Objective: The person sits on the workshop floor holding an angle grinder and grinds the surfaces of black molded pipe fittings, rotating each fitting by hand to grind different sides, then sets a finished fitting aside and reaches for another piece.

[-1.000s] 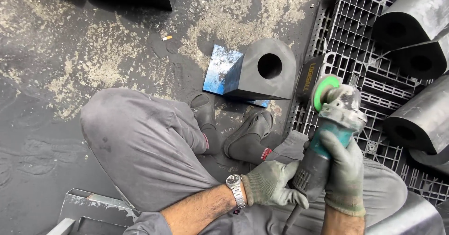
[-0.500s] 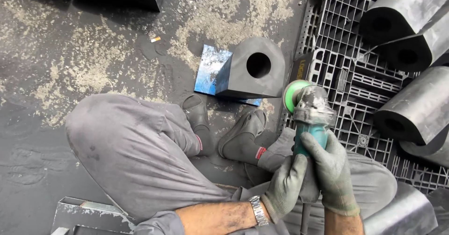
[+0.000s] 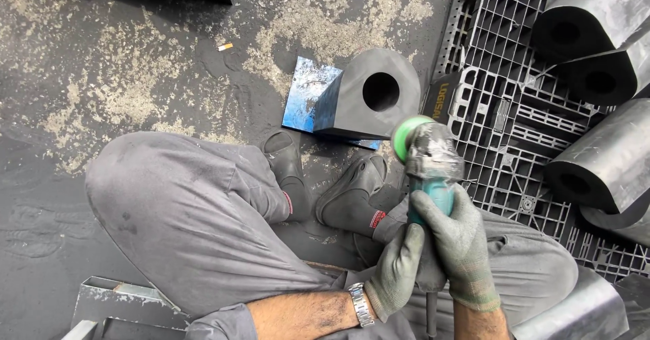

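Observation:
A teal angle grinder [image 3: 428,160] with a green disc is held upright over my lap by both gloved hands. My right hand [image 3: 459,242] wraps the body from the right, and my left hand [image 3: 395,272], with a wristwatch on the wrist, grips the lower part of the handle. Just beyond my black boots [image 3: 352,194] stands a black rubber block with a round hole [image 3: 376,96], resting on a blue-stained metal plate [image 3: 306,96]. The grinder's disc is near the block's right lower corner, apart from it.
A black plastic pallet [image 3: 504,116] lies at right with several similar black hollow blocks [image 3: 609,157] on it. My grey-trousered legs [image 3: 189,218] are folded on the dark, dusty floor. A grey metal part [image 3: 115,309] sits at the bottom left. A cigarette butt [image 3: 225,46] lies far off.
The grinder has moved left toward the block, and my left hand has shifted from beside the handle to grip it under my right hand.

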